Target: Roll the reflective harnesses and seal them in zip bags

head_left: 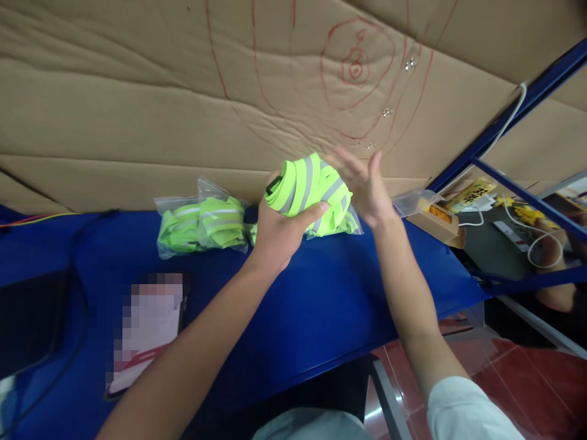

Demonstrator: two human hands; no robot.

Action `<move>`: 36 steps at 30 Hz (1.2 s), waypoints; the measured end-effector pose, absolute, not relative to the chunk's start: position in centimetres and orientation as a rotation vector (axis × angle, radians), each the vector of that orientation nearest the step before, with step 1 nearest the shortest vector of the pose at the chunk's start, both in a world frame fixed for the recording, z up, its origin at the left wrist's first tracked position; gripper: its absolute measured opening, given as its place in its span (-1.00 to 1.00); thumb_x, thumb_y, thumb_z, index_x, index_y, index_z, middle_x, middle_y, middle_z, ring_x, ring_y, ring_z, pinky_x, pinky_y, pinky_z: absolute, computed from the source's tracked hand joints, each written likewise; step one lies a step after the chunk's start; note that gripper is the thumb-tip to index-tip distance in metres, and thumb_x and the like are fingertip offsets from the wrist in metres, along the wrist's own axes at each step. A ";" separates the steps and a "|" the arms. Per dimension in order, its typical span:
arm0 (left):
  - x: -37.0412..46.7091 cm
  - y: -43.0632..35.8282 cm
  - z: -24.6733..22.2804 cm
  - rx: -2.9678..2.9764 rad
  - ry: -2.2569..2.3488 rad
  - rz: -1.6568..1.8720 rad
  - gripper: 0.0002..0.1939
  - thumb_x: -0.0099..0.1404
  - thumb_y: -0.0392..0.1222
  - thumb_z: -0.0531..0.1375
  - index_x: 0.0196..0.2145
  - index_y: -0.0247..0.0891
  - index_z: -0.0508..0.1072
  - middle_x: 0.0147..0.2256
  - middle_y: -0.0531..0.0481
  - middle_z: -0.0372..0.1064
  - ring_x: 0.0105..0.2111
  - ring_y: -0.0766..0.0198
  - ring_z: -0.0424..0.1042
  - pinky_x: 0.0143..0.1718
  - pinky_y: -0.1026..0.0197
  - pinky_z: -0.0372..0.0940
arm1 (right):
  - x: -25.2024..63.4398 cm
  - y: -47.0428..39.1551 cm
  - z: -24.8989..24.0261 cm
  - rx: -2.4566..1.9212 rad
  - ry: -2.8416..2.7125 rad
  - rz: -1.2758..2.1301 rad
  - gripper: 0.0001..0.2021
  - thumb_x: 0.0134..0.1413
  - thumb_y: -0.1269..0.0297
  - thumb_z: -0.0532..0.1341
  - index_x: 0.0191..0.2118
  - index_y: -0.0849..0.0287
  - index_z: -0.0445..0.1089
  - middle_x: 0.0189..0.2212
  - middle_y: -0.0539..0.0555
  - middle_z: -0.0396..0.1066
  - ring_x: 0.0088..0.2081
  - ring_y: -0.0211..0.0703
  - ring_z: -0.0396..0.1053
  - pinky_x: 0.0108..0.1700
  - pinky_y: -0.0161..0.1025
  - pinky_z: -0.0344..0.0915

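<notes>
My left hand point(285, 231) grips a rolled-up bundle of neon yellow reflective straps point(312, 190) with grey stripes, thumb across its front. A black buckle or clip point(274, 185) shows at the bundle's left end. To the right of it, my right hand point(367, 186) is raised with fingers apart and slightly blurred, holding nothing. Behind the bundle, part of another clear bag with neon material point(352, 223) peeks out. Left of my hands, clear zip bags point(202, 223) packed with similar neon straps lie against the cardboard.
A phone point(149, 336) and a dark device point(32, 321) with cables lie on the left of the blue table point(312, 305). An open cardboard box point(438, 223) sits at the right, near a blue metal frame point(486, 146). Another person's hand point(550, 247) shows beyond the frame.
</notes>
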State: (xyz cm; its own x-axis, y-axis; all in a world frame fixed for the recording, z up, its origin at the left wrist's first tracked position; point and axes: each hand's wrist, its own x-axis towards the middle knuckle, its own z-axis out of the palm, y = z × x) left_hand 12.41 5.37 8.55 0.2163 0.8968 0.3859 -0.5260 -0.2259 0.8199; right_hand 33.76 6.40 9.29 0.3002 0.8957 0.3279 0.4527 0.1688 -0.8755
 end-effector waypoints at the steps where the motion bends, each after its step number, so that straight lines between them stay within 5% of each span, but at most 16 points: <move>1: 12.2 5.1 8.8 1.150 0.434 1.371 -0.38 0.02 -0.24 0.54 0.02 -0.19 0.44 -0.01 -0.07 0.56 0.05 0.00 0.56 0.17 -0.03 0.46 | 36.1 6.4 8.9 -1.735 -1.272 0.191 -0.36 0.44 -0.24 -0.23 0.26 -0.02 0.33 0.12 0.14 0.48 0.13 -0.04 0.44 0.12 -0.02 0.37; 4: 11.4 3.8 8.9 1.058 0.512 1.331 -0.35 -0.05 -0.24 0.57 0.00 -0.20 0.49 -0.01 -0.09 0.57 0.05 -0.05 0.56 0.17 -0.08 0.46 | 42.5 4.8 7.2 -2.227 -1.024 -0.282 -0.43 0.30 -0.06 0.16 0.22 0.28 0.37 0.27 0.45 0.30 0.28 0.27 0.24 0.25 0.20 0.12; 7: 9.9 2.2 8.0 0.953 0.605 1.257 -0.30 -0.07 -0.25 0.58 0.05 -0.16 0.50 0.03 -0.10 0.56 0.10 -0.07 0.54 0.20 -0.12 0.44 | 46.2 1.7 5.4 -2.371 -0.933 -0.359 -0.61 0.20 0.23 0.21 -0.02 0.49 0.48 0.15 0.67 0.34 0.24 0.46 0.23 0.23 0.33 -0.01; 11: 8.4 0.6 5.7 0.829 0.652 1.133 -0.31 -0.03 -0.24 0.58 0.07 -0.18 0.52 0.07 -0.12 0.55 0.15 -0.07 0.51 0.24 -0.10 0.41 | 46.1 -0.4 4.6 -2.370 -1.012 -0.411 -0.73 0.20 0.35 0.09 -0.21 0.41 0.50 -0.12 0.54 0.51 0.04 0.31 0.41 0.15 0.23 0.08; 16: 8.3 0.5 3.1 0.713 0.664 1.059 -0.33 0.04 -0.22 0.57 0.10 -0.13 0.53 0.06 -0.09 0.58 0.11 0.00 0.55 0.18 0.00 0.47 | 37.3 -0.9 4.2 -2.075 -1.372 -0.408 -0.73 0.31 0.20 0.10 -0.17 0.22 0.50 -0.17 0.26 0.58 -0.08 0.06 0.48 0.17 0.04 0.14; 21: 8.9 1.5 2.4 0.697 0.646 1.197 -0.27 0.10 -0.25 0.54 0.20 -0.04 0.46 0.10 -0.05 0.55 0.15 0.05 0.52 0.20 0.05 0.46 | 27.0 -3.0 3.1 -1.710 -1.671 -0.118 -0.81 0.36 0.18 0.15 -0.26 0.09 0.45 -0.40 -0.03 0.56 -0.37 -0.25 0.49 -0.17 -0.29 0.34; 27: 8.8 2.1 1.2 0.692 0.671 1.135 -0.33 0.13 -0.23 0.52 0.18 -0.08 0.47 0.14 -0.09 0.53 0.13 0.03 0.54 0.18 -0.01 0.47 | 24.5 -4.2 1.1 -1.412 -1.518 0.381 -0.86 0.40 0.17 0.17 -0.22 0.08 0.34 -0.37 0.01 0.53 -0.35 -0.18 0.51 -0.26 -0.25 0.40; 36: 8.4 1.7 -0.4 0.691 0.647 0.972 -0.41 0.18 -0.13 0.49 0.15 -0.06 0.48 0.12 -0.10 0.53 0.11 -0.03 0.54 0.03 0.00 0.53 | 25.1 -4.9 0.4 -1.344 -1.526 0.515 -0.95 0.42 0.24 0.17 -0.08 0.02 0.32 -0.25 0.02 0.48 -0.22 -0.14 0.49 -0.15 -0.17 0.39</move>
State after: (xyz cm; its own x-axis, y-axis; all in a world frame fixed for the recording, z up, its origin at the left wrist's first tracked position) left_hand 8.40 1.68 -0.38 0.4170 0.8913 -0.1783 -0.5088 0.3914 0.7668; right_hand 25.12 -4.85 0.43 0.1143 0.9126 0.3925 0.4883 0.2924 -0.8222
